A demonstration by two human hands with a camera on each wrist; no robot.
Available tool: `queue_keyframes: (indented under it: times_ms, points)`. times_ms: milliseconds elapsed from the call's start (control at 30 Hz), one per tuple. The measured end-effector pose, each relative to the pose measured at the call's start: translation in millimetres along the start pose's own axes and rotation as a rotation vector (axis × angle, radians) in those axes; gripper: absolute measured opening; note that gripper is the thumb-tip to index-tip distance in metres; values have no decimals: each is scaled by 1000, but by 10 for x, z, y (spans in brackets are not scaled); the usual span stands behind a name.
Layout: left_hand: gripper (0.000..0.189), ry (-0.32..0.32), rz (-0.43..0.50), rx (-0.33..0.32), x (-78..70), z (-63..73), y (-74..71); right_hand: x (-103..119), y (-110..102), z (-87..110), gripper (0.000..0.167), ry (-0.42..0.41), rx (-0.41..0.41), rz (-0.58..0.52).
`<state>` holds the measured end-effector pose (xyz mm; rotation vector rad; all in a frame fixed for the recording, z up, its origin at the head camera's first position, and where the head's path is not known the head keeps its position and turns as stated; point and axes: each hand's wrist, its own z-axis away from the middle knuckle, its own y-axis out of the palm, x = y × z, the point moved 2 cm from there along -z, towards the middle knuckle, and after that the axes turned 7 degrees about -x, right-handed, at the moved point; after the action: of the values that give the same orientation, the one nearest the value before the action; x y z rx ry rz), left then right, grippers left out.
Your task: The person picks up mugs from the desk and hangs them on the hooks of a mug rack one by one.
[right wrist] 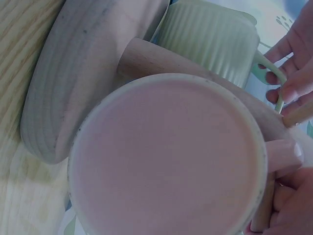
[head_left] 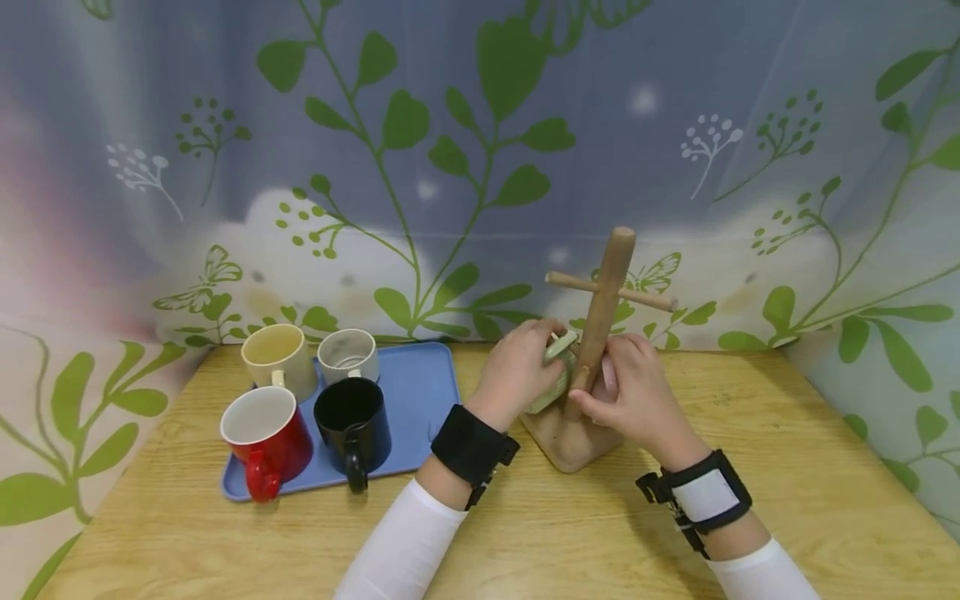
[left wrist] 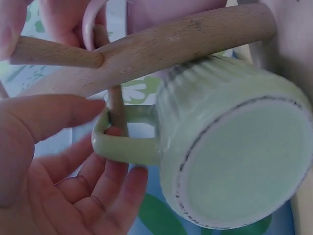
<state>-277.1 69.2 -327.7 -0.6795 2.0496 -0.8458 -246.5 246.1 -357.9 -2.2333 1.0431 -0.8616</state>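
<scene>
A wooden mug stand (head_left: 609, 283) rises from its base (head_left: 570, 450), with short pegs crossing its post. My left hand (head_left: 517, 375) is on its left side, pinching the handle (left wrist: 127, 150) of a ribbed pale green mug (left wrist: 239, 161). A lower peg (left wrist: 117, 110) runs through that handle, and the mug's base faces the left wrist camera. On the post's other side, my right hand (head_left: 641, 392) holds a pink mug (right wrist: 166, 156) by its handle (right wrist: 283, 155), beside another peg. The right thumb reaches across toward the post. Part of the right hand's grip is hidden.
Left of the stand, a blue tray (head_left: 420, 392) bears a yellow mug (head_left: 296, 367), a grey-white mug (head_left: 348, 354), a red mug (head_left: 281, 442) and a black mug (head_left: 352, 425). A leaf-patterned curtain (head_left: 465, 167) hangs behind the wooden table (head_left: 750, 433).
</scene>
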Motion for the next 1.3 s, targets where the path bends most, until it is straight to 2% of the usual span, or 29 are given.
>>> queue_keyframes:
  times_ms: [267,467,667,867,1000,1133,1300]
  points:
    - [40,-105,-17,46,133,37,-39,24,26,-14,76,-30,9,-10]
    - [36,-128,-58,107,190,63,-73,65,-24,-48,86,2,84,-24]
    - [30,-95,-51,94,207,80,-116,114,-43,-50,89,15,134,-18]
    - [31,-104,-36,109,232,112,-136,129,-14,-39,78,12,133,-2]
    - [34,-50,-53,125,249,163,-120,124,-8,-16,72,21,123,4]
    - [47,34,-84,150,288,258,-89,99,-41,6,74,39,113,8]
    - [71,64,-171,222,368,403,5,72,-71,-12,74,23,104,31]
